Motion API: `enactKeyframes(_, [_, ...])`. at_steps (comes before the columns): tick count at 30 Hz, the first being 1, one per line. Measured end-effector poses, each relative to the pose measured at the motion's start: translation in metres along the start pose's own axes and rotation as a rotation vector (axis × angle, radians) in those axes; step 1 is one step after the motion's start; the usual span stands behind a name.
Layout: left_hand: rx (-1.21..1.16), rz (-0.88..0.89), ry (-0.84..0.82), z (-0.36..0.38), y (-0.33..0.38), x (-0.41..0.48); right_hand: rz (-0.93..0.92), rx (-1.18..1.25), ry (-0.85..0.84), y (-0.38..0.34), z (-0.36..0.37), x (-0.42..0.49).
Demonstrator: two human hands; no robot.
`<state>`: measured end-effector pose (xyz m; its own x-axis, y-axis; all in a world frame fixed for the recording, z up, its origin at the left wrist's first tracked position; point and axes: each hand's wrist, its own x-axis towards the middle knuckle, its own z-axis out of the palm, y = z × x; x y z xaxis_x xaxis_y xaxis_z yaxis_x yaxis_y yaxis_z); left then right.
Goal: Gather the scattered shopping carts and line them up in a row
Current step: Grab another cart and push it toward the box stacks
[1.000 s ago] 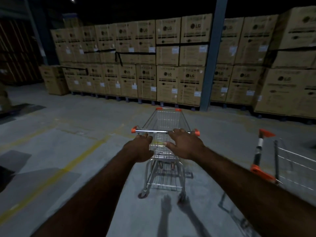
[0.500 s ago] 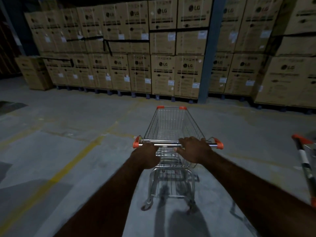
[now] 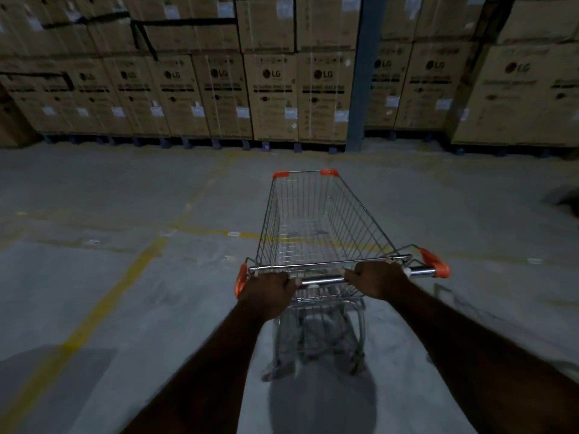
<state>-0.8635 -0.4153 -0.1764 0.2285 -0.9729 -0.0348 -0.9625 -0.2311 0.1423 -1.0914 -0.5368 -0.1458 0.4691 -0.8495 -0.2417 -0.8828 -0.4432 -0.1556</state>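
A silver wire shopping cart [image 3: 316, 220] with orange corner caps stands on the concrete floor straight in front of me, its empty basket pointing toward the boxes. My left hand [image 3: 266, 292] grips the left part of the chrome handle bar [image 3: 322, 279]. My right hand [image 3: 380, 278] grips the bar further right, short of the orange end cap. The cart's wheels are blurred and partly hidden beneath the basket.
A wall of stacked cardboard boxes [image 3: 272, 95] on pallets runs across the back, split by a blue steel column [image 3: 360, 73]. Yellow floor lines [image 3: 103, 302] cross the floor on the left. A dark shape [image 3: 564, 198] lies at the right edge.
The cart and I have moved closer to the boxes, with the view turning left. The second cart seen at the right edge earlier is out of view now. Both hands stay on the handle.
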Motion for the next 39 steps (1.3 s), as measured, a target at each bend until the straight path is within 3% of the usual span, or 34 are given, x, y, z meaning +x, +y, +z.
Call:
enactKeyframes(4, [-0.012,0.061,-0.088,0.001,-0.003,0.017,0.057,-0.108,0.087,-0.004,0.017,0.003])
enactKeyframes(7, [0.021,0.167,-0.007,0.005,-0.008,0.018,0.091,-0.117,0.114,-0.015,0.021,-0.001])
enactKeyframes(10, [0.067,0.16,0.048,0.011,-0.025,0.017,0.108,-0.14,0.105,-0.033,0.026,-0.012])
enactKeyframes(13, [0.127,0.18,0.008,0.012,-0.044,0.011,0.119,-0.203,0.156,-0.058,0.036,-0.024])
enactKeyframes(17, [0.104,0.215,0.053,0.024,-0.089,0.017,0.191,-0.101,0.079,-0.096,0.046,-0.039])
enactKeyframes(19, [0.226,0.369,0.136,0.034,-0.112,0.016,0.211,-0.041,0.062,-0.114,0.05,-0.045])
enactKeyframes(21, [0.291,0.45,0.33,0.038,-0.128,0.013,0.218,0.002,0.08,-0.126,0.056,-0.053])
enactKeyframes(23, [0.289,0.554,0.571,0.037,-0.136,0.012,0.218,0.045,0.086,-0.134,0.061,-0.062])
enactKeyframes(27, [0.249,0.672,0.802,0.026,-0.149,-0.002,0.188,0.054,-0.036,-0.15,0.058,-0.089])
enactKeyframes(29, [0.25,0.716,0.729,0.023,-0.152,-0.004,0.168,-0.009,-0.055,-0.157,0.057,-0.102])
enactKeyframes(32, [0.212,0.565,0.475,0.018,-0.155,-0.006,0.16,-0.049,-0.004,-0.167,0.069,-0.122])
enactKeyframes(33, [0.207,0.593,0.439,0.021,-0.158,-0.01,0.155,-0.036,0.048,-0.172,0.075,-0.13])
enactKeyframes(36, [0.198,0.695,0.378,0.026,-0.172,-0.023,0.162,-0.073,0.19,-0.188,0.093,-0.153])
enactKeyframes(39, [0.23,0.604,0.395,0.016,-0.17,-0.039,0.243,-0.062,0.234,-0.206,0.108,-0.174])
